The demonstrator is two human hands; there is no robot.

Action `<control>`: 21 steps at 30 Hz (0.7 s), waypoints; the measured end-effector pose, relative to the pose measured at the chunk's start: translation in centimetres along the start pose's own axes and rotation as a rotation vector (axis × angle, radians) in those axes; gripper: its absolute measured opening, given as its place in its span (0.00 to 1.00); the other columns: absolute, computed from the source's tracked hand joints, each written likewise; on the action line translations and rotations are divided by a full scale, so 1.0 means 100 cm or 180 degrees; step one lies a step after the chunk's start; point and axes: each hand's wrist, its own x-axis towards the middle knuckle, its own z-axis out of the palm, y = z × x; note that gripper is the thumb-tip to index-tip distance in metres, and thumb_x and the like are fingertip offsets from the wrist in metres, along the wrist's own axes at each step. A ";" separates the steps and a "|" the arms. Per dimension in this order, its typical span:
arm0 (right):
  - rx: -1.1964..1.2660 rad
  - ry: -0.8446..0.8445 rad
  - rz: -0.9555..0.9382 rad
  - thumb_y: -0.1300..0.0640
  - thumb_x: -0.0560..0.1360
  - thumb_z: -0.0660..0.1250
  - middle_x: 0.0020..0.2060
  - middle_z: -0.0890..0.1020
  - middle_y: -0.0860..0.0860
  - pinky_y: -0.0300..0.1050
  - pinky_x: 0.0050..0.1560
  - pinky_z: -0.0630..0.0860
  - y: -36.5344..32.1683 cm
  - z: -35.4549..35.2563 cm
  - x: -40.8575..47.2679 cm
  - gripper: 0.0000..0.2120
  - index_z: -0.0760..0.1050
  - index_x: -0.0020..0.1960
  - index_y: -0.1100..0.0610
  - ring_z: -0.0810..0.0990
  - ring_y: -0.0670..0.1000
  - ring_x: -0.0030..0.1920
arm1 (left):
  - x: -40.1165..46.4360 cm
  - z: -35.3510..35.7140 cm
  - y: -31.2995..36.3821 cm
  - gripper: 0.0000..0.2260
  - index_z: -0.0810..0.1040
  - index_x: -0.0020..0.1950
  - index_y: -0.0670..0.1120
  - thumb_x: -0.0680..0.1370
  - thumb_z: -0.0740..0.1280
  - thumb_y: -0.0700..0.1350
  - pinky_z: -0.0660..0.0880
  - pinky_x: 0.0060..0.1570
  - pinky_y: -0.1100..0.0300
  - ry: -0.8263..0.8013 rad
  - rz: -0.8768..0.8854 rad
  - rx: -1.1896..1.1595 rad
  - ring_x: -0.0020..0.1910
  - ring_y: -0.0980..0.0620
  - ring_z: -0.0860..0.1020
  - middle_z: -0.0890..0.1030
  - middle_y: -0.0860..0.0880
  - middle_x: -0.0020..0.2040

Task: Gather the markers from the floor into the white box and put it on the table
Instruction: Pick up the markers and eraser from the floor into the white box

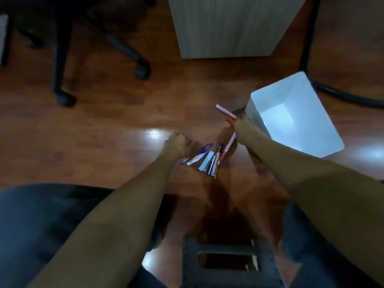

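Head view: right hand [239,117] gripping pink marker [225,111] beside white box [299,113].

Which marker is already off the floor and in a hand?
The pink marker by the white box, in the right hand. The rest lie on the floor near the left hand.

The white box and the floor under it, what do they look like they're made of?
The white rectangular box looks like smooth moulded plastic: rounded corners, thin walls, an even matte sheen. The brown floor looks like glossy laminate or varnished wood: plank seams, wood-grain tone and bright lamp reflections. Which of the two it is cannot be told from here.
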 end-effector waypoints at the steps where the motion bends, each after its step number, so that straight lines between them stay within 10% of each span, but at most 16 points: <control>1: -0.0054 0.0051 0.0161 0.54 0.82 0.57 0.69 0.68 0.65 0.59 0.69 0.68 0.004 0.005 0.003 0.22 0.67 0.72 0.63 0.71 0.65 0.68 | 0.006 0.009 0.000 0.16 0.79 0.61 0.47 0.78 0.64 0.53 0.73 0.66 0.47 -0.0023 0.0043 -0.0090 0.63 0.40 0.76 0.73 0.42 0.67; 6: -0.0445 0.0376 0.0019 0.52 0.82 0.54 0.71 0.67 0.61 0.55 0.69 0.66 0.029 0.040 0.011 0.21 0.68 0.73 0.58 0.68 0.63 0.70 | 0.053 0.067 0.001 0.10 0.76 0.33 0.47 0.71 0.68 0.35 0.78 0.59 0.49 0.0018 0.0212 -0.0731 0.54 0.41 0.83 0.84 0.40 0.52; 21: -0.0001 0.0778 0.0228 0.62 0.81 0.57 0.62 0.77 0.64 0.54 0.60 0.74 0.011 0.012 -0.025 0.16 0.72 0.66 0.66 0.78 0.64 0.61 | 0.028 0.054 0.019 0.08 0.83 0.48 0.37 0.78 0.69 0.42 0.74 0.41 0.57 0.0377 0.0088 -0.1006 0.45 0.44 0.80 0.82 0.41 0.42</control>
